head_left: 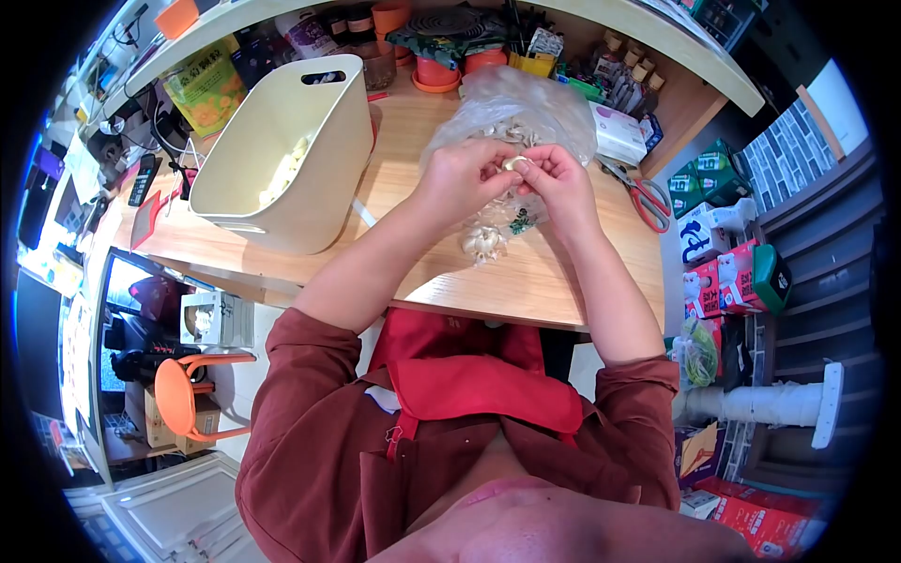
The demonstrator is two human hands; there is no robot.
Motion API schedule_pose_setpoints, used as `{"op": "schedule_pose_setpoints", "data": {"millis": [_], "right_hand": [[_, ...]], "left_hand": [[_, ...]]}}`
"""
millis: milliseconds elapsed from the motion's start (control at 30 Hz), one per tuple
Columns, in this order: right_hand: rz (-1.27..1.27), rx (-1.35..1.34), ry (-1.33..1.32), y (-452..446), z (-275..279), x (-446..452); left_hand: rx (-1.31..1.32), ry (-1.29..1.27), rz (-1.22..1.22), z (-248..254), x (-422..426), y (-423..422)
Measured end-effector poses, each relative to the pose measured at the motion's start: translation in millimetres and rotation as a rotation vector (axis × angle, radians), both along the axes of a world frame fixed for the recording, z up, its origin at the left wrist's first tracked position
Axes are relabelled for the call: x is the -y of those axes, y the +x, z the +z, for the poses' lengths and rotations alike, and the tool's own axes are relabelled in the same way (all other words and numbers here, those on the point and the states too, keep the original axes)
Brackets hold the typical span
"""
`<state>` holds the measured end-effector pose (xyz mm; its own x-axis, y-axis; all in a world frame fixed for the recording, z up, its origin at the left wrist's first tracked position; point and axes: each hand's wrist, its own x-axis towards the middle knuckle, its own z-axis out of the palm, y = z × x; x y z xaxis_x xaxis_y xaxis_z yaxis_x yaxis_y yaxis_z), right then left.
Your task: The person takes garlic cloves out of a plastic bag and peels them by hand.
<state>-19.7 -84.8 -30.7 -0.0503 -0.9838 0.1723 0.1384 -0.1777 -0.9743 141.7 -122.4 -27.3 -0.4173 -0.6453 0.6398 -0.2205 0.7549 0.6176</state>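
Both my hands meet over an open plastic bag (563, 103) of garlic on the wooden desk. My left hand (469, 176) pinches a small pale garlic clove (513, 163) from its left side. On the other side of the same clove, the fingers of my right hand (558, 183) are closed on it. Below the hands, a garlic bulb with loose papery skins (484, 242) lies at the bag's near edge. A cream bin (319, 178) stands to the left, with peeled cloves (286, 172) inside.
Red-handled scissors (649, 202) lie at the desk's right edge. A white box (619, 131), small bottles (631, 75) and orange pots (435, 73) line the back under a shelf. A red brush-like tool (148, 220) lies left of the bin. An orange chair (175, 397) stands at lower left.
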Motion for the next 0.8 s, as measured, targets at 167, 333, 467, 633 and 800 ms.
{"op": "schedule_pose_setpoints", "data": {"millis": [167, 333, 467, 633, 800], "right_hand": [[0.045, 0.103, 0.061, -5.6, -0.7, -0.5], [0.082, 0.214, 0.059, -9.1, -2.2, -0.7], [0.095, 0.273, 0.069, -8.0, -2.3, 0.5], [0.107, 0.267, 0.068, -7.8, -2.9, 1.5], [0.085, 0.216, 0.052, -6.0, -1.9, 0.2]], "left_hand": [[-0.103, 0.322, -0.092, -5.3, -0.4, -4.1], [-0.21, 0.407, -0.133, -7.2, 1.2, -5.1], [-0.239, 0.454, -0.164, 0.5, -0.4, -3.8], [-0.255, 0.527, -0.243, -2.5, 4.5, -1.7], [-0.238, 0.554, -0.285, -3.1, 8.0, 0.4]]}}
